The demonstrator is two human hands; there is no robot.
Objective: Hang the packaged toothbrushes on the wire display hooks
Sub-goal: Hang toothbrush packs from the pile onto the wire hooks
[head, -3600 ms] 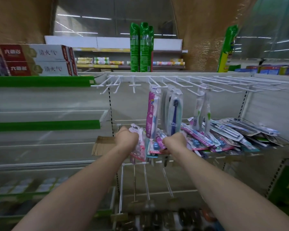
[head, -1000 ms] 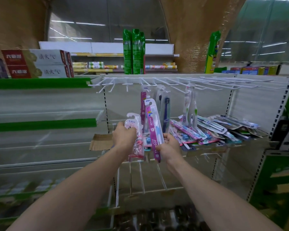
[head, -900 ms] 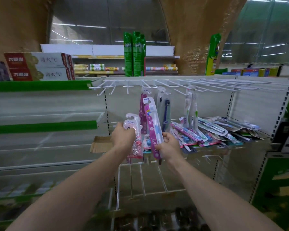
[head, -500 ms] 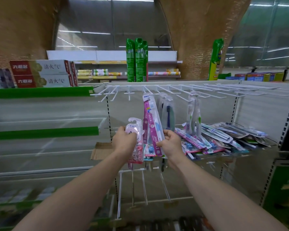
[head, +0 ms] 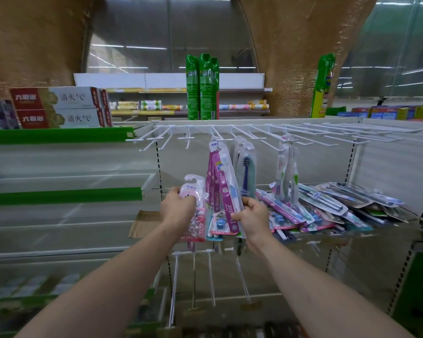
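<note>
- The right hand point(head: 252, 219) pinches the lower part of a purple "Dental Doctor" toothbrush pack point(head: 226, 189), held upright with its top just under the row of white wire display hooks point(head: 232, 134); whether its hang hole is on a hook yet cannot be told.
- The left hand point(head: 178, 211) grips a small pink toothbrush pack point(head: 193, 193) with a hooked plastic hanger on top, lower down and clear of the hooks.
- These blister packs are judged light and thin: stiff card backs, smooth plastic fronts that could slip or bend. Holding low by the edges, as now, leaves the hang hole free for the wire tip.
- Already hung: a dark blue toothbrush pack point(head: 246, 167) and green-and-white toothbrush packs point(head: 287, 167), each on separate hooks.
- The wire shelf point(head: 388, 230) below carries a loose heap of toothbrush packs point(head: 322, 208), overlapping and lying flat.
- The upper left shelf holds toothpaste boxes point(head: 59, 107); green packs point(head: 202, 86) stand behind the hooks.
</note>
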